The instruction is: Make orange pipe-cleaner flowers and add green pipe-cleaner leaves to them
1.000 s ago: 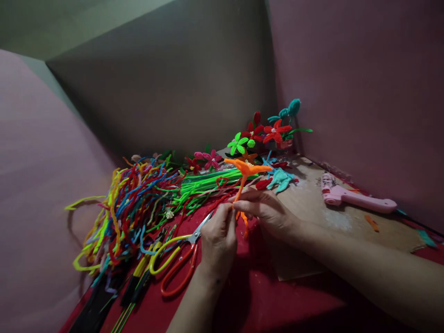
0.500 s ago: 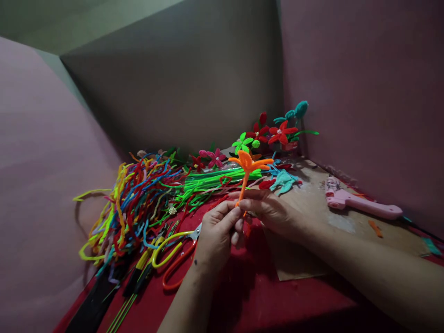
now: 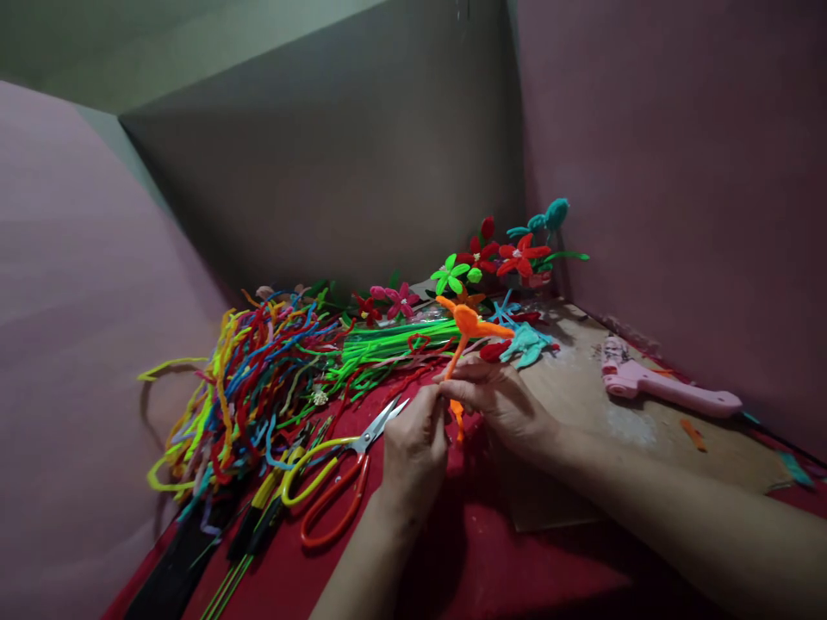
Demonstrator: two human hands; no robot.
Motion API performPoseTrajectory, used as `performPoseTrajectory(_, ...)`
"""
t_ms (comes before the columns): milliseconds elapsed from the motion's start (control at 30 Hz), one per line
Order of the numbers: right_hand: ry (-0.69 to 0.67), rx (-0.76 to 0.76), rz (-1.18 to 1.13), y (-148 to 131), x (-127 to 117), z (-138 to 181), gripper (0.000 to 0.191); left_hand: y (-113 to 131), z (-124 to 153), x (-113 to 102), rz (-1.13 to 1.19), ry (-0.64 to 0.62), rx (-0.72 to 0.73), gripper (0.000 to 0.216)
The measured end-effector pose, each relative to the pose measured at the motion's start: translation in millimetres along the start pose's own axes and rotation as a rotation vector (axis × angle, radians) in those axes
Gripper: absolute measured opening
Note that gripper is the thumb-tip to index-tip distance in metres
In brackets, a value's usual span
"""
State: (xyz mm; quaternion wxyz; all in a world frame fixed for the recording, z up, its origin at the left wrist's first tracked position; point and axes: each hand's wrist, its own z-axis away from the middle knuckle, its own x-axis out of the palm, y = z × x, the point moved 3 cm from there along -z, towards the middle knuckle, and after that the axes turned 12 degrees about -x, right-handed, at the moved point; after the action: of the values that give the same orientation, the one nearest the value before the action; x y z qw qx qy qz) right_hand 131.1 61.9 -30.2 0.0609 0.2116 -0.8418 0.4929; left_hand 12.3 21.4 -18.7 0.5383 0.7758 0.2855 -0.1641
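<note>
The left hand point(image 3: 413, 448) and the right hand point(image 3: 507, 403) are meeting over the red tabletop point(image 3: 517, 560), both pinching the thin stem of an orange pipe-cleaner flower point(image 3: 469, 322). The fingers of the left hand are closing narrowly on the stem from the near side, thumb and forefinger tips pressing together. The fingers of the right hand are gripping the same stem just above, so the two hands are touching. The orange pipe-cleaner flower is standing nearly upright and leaning a little to the right. Its petals are spreading above the hands, and the lower end of its stem is showing below them.

Just left of the left hand, a pair of scissors with one orange and one yellow handle loop point(image 3: 336, 486) is lying on the tabletop, its blades slightly parted and pointing toward the hands. Beyond the scissors, a loose tangled heap of multicoloured pipe cleaners point(image 3: 251, 387) is sprawling, with a bundle of straight bright green pipe cleaners point(image 3: 388, 340) lying beside it.

Behind the hands, near the corner of the walls, a red pipe-cleaner flower point(image 3: 518, 256), a green pipe-cleaner flower point(image 3: 451, 274) and a pink pipe-cleaner flower point(image 3: 399, 299) are sitting. A flat brown cardboard sheet point(image 3: 581, 379) is lying under the right wrist, and a pink glue gun point(image 3: 659, 389) is resting on it, well apart from the hands.
</note>
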Motion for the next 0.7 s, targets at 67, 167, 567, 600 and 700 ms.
performPoseTrajectory(67,-0.013,-0.019,0.049,-5.2,1.2,-0.4,0.011,-1.0,-1.9,-0.6,0.138,-0.072,-0.094,0.016)
performPoseTrajectory(167,-0.087,0.017,-0.002,-10.6,3.2,0.9,0.012,1.0,-4.2,-2.7,0.399,-0.211,-0.261,0.019)
performPoseTrajectory(567,-0.024,0.167,-0.271,5.8,2.9,2.7,0.009,11.0,-11.1,-21.3,0.246,-0.236,-0.173,0.019)
performPoseTrajectory(600,-0.008,0.174,-0.268,6.5,2.0,1.6,0.009,15.8,-7.5,-31.0,0.178,-0.069,-0.099,0.017)
performPoseTrajectory(700,0.040,0.202,-0.293,6.4,-0.7,-1.5,0.009,26.0,15.4,-51.5,0.303,-0.060,-0.091,0.026)
